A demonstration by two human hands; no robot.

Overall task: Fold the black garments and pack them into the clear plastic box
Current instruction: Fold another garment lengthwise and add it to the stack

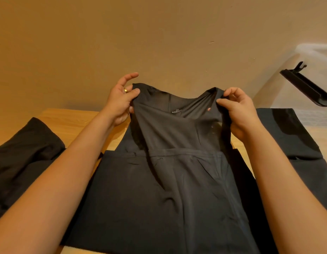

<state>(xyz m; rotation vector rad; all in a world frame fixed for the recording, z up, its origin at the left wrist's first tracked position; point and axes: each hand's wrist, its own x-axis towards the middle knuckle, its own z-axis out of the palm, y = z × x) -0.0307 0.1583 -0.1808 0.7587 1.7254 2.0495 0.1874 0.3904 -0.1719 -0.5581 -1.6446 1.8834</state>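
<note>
**Two hands hold up a black garment by its shoulders**

The fingers (136, 92) of our left hand (120, 101) pinch one shoulder of the black garment (168, 180), with one finger raised clear and a ring (125, 90) showing. Our right hand (239, 110) pinches the other shoulder between thumb and curled fingers. Together we hold the neckline up above the wooden surface (71, 121); the skirt part lies flat on it toward us. A second black garment (25, 153) lies crumpled at the left, and a third black garment (291, 136) lies flat at the right. The clear plastic box (316, 57), with a black latch (305, 87), stands at the far right near the wall (159, 33).
</note>
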